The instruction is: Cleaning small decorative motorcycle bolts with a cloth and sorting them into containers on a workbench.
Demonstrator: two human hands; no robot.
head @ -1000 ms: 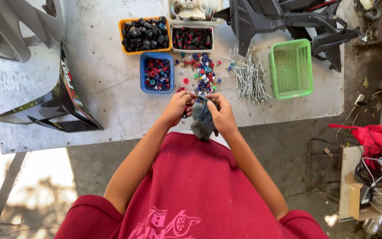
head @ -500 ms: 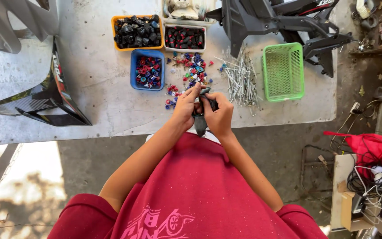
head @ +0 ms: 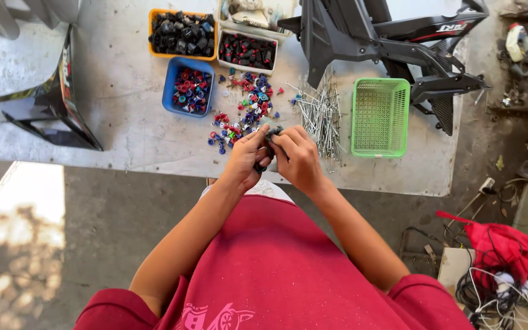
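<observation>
At the far left a black panel (head: pixel 62 104) with a glossy face lies on the grey table (head: pixel 123 122). To its right, an orange tray (head: pixel 180 33) holds black parts, and just below it a blue tray (head: pixel 187 90) holds small red, blue and green pieces. A white tray (head: pixel 247 50) of dark red-and-black parts sits beside the orange one. Loose coloured caps (head: pixel 245 110) are scattered on the table between the blue tray and the hands.

The left hand (head: pixel 245 160) is curled around a small dark part (head: pixel 271 135), thumb and fingers pinching it from the left. The right hand (head: pixel 300 159) closes on the same part from the other side, fingertips meeting those of the left hand. The part is held just above the near table edge, next to the coloured caps.

Right of the hands lies a heap of thin metal pins (head: pixel 322 116), then an empty-looking green basket (head: pixel 380 117). A black motorcycle fairing (head: pixel 386 36) rests behind it. On the ground at far right lies a red cloth (head: pixel 502 244) with tangled cables (head: pixel 490 293).
</observation>
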